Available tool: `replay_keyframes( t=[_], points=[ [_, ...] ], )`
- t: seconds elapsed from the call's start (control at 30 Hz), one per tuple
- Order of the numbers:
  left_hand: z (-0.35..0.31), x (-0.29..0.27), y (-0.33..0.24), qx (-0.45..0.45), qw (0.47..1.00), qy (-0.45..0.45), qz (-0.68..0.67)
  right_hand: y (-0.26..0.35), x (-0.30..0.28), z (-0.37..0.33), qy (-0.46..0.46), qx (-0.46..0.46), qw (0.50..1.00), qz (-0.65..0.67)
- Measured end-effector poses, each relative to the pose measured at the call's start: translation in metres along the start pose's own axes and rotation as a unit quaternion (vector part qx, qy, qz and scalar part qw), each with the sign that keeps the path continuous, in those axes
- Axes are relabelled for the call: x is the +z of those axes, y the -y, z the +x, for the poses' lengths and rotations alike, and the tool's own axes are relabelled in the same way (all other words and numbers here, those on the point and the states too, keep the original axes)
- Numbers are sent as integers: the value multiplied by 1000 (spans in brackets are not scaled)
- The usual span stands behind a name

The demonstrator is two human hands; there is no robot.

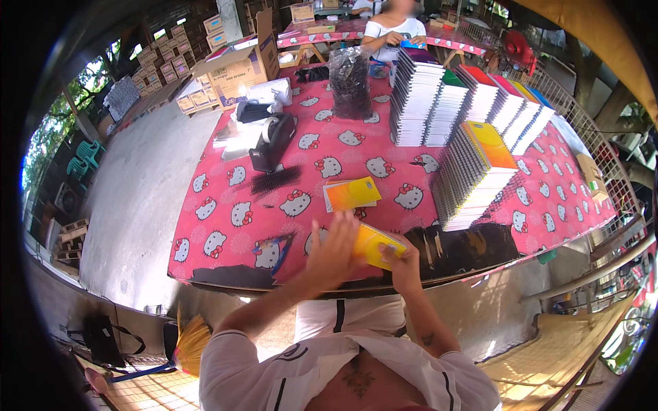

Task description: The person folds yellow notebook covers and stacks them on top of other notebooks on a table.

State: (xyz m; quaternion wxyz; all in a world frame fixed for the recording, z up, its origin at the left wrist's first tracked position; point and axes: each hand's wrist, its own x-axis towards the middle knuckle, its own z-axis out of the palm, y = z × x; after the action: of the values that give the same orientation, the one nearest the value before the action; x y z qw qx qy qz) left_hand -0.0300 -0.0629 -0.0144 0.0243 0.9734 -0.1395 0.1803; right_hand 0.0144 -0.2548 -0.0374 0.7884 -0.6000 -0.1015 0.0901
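Observation:
A small yellow notebook (pixel 375 246) is tilted in front of me at the table's near edge. My right hand (pixel 404 264) grips its right end, thumb on top of the cover. My left hand (pixel 332 250) lies against the other end with its fingers stretched out and slightly blurred. Just beyond the hands lie loose yellow-orange covers (pixel 351 194) over white sheets. To the left is a tool with blue handles (pixel 281 255), its kind unclear. Black spiral coils (pixel 275 179) rest farther up the table. At right rises a tall stack of yellow-orange spiral notebooks (pixel 473 175).
More notebook stacks (pixel 417 99) stand at the back right. A clear bag of black coils (pixel 350 85), a black desktop device (pixel 273 144) and an opened cardboard box (pixel 236 77) occupy the far side. Another person (pixel 397 31) works across from me. A broom (pixel 192 346) is at lower left.

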Motion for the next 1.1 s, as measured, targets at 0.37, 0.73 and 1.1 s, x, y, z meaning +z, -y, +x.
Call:
replay_keyframes(
  t=[0.37, 0.73, 1.1],
  points=[
    [3, 3, -9, 22, 998, -48, 45, -11, -12, 8, 73, -26, 995, -67],
    [22, -10, -9, 12, 997, -73, 17, -13, -6, 7, 102, -20, 990, -92],
    [24, 12, 0, 89, 993, -71, 19, -33, -27, 26, 150, -49, 973, -165]
  ],
)
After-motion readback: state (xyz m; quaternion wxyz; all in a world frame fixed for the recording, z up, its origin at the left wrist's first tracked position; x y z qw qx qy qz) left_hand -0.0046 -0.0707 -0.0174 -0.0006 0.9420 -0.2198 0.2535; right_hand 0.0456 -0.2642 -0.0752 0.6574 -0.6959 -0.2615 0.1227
